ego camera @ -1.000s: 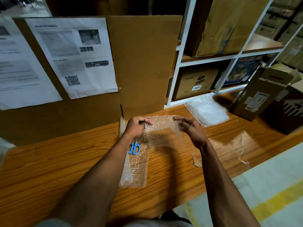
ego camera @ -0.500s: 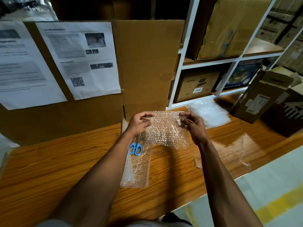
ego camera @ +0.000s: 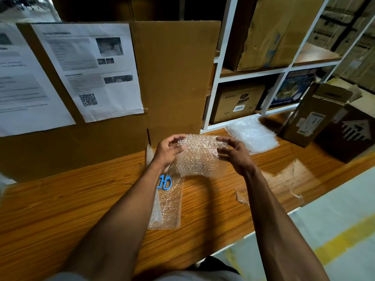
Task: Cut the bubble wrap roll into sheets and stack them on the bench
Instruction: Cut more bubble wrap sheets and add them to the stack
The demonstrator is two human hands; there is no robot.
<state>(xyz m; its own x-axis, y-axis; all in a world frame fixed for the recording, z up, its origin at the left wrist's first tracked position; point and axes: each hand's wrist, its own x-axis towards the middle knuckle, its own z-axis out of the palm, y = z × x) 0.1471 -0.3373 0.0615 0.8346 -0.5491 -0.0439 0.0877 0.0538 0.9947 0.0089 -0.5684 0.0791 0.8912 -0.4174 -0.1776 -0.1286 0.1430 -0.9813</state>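
Wooden bench (ego camera: 60,209) in a storeroom: nearest, a strip of bubble wrap (ego camera: 168,207) lies flat beside blue-handled scissors (ego camera: 164,182). Just beyond the scissors, the left hand (ego camera: 167,152) and right hand (ego camera: 236,154) pinch the top corners of a clear, bumpy bubble wrap sheet (ego camera: 197,157), raised above the bench. Farther right of the scissors lies a stack of cut sheets (ego camera: 252,134).

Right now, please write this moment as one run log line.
left hand, right hand: hold sheet | scissors: bench
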